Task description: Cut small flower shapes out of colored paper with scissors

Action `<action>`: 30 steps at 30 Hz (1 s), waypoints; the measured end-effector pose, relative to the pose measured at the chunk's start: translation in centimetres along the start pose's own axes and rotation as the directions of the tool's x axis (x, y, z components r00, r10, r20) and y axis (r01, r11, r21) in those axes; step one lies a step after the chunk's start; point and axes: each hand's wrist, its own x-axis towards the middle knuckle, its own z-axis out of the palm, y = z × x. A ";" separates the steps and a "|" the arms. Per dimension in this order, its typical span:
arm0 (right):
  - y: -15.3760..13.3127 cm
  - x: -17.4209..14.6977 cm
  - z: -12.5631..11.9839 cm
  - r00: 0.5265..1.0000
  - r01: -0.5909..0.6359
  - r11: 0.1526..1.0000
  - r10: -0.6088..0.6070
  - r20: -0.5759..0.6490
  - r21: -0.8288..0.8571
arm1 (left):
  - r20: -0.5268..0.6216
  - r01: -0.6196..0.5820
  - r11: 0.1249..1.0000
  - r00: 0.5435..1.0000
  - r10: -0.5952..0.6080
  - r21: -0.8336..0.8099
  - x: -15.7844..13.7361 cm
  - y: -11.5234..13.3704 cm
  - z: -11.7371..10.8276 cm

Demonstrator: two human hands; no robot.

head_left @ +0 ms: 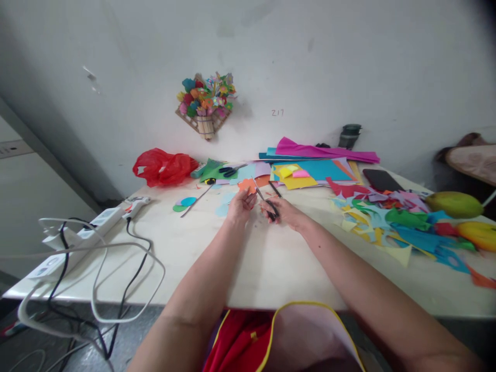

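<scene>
My left hand (243, 204) pinches an orange paper piece (247, 185) with a scalloped, flower-like edge. In my right hand (284, 213) is a pair of black-handled scissors (271, 208), its fingers through the loops. The blades point up and left and lie right beside the orange paper; whether they touch it I cannot tell. A dark pen or pencil (275, 189) lies just beyond my right hand. Pale blue paper (222, 208) lies on the table left of my left hand. Further left are a blue paper circle (188, 201) and a green one (179, 208).
Colourful paper scraps (387, 212) cover the right side, near a phone (382, 180) and a mango-like fruit (453, 204). Paper sheets (333, 170) and second scissors (231, 170) lie at the back. A red plastic bag (165, 168) and a power strip (83, 237) with cables occupy the left.
</scene>
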 end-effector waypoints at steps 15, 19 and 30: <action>-0.4 -0.3 0.5 1.000 0.012 1.000 -0.012 -0.009 -0.002 | 0.027 0.011 0.999 1.000 -0.011 0.032 0.0 -0.2 -0.1; -0.3 -0.3 0.5 1.000 0.012 1.000 -0.012 -0.002 0.009 | 0.041 0.009 0.999 0.999 -0.011 0.041 -0.2 -0.2 0.0; -0.4 -0.2 0.6 1.000 0.018 1.000 -0.018 -0.006 0.025 | 0.011 0.011 0.999 1.000 -0.011 0.030 -0.5 -0.2 0.3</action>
